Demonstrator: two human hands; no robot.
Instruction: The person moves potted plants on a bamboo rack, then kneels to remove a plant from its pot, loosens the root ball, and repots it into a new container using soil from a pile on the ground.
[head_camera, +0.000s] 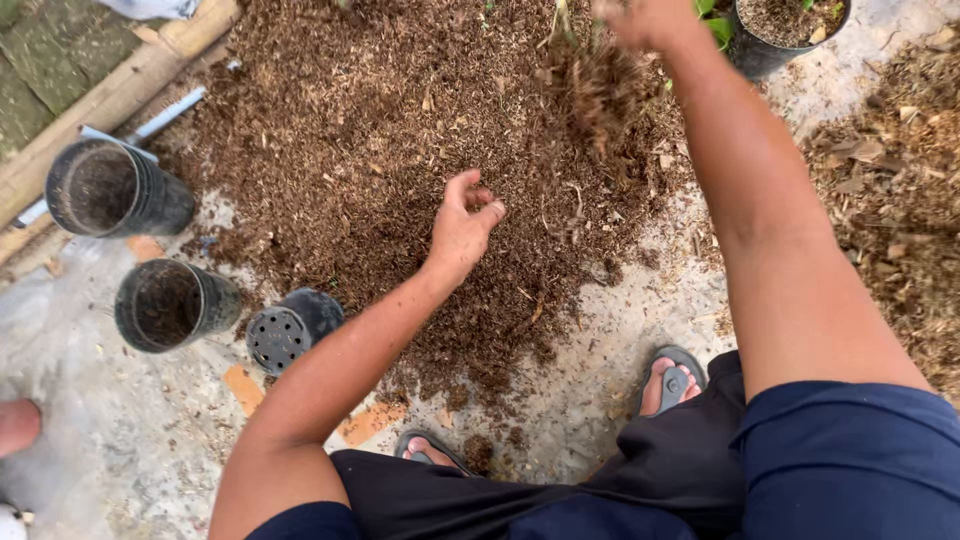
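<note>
Dark shorts (620, 490) nearest; left hand (462, 225) loosely curled, empty, over brown mulch heap (380, 130) on concrete ground (130, 440); right hand (645, 20) blurred, grip indeterminate.

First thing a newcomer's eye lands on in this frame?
The big brown mulch pile filling the middle, with the right hand at the top edge scattering a blurred clump and the left hand resting on the pile. Next, three empty black nursery pots lying on the concrete at left.
</note>
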